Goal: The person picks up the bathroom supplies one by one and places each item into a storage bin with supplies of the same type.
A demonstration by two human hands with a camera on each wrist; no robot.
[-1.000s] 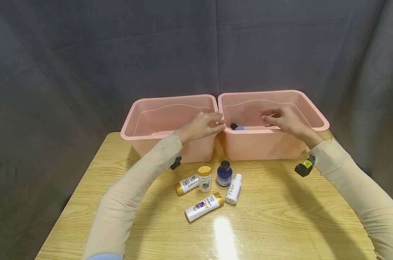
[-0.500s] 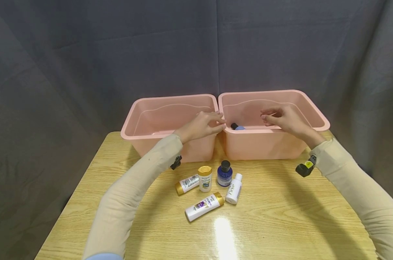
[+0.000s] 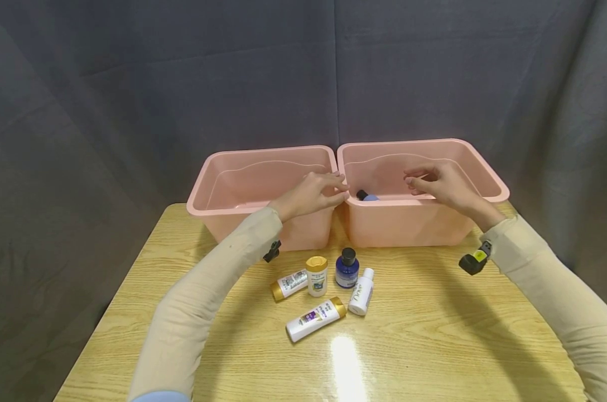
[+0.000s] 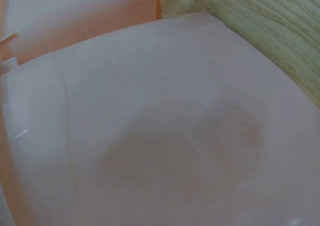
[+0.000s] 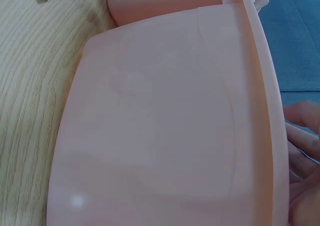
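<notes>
Left hand: we hold our left hand (image 3: 311, 195) at the middle of the frame, over the near right corner of the left pink bin (image 3: 218, 209); the fingers are loosely bent and grasp nothing we can see, their tips at the seam between the two bins.
Right hand: our right hand (image 3: 441, 186) hovers over the right pink bin (image 3: 409, 226), right of centre, fingers relaxed and pointing left; it holds nothing.
Bottle in the bin: a small blue bottle with a black cap (image 3: 366, 196) lies inside the right bin by its near left wall, between our two hands.
Bottles on the table: in the lower middle, five lie or stand close together: a gold-capped tube (image 3: 289, 285), an upright gold-lidded jar (image 3: 316, 276), a dark blue bottle (image 3: 346, 269), a white bottle (image 3: 361, 292), and a larger white bottle with a gold cap (image 3: 314, 319).
Table: the wooden table (image 3: 434, 335) fills the lower half.
Wrist views: we see mostly pink bin wall and a strip of wood grain.
</notes>
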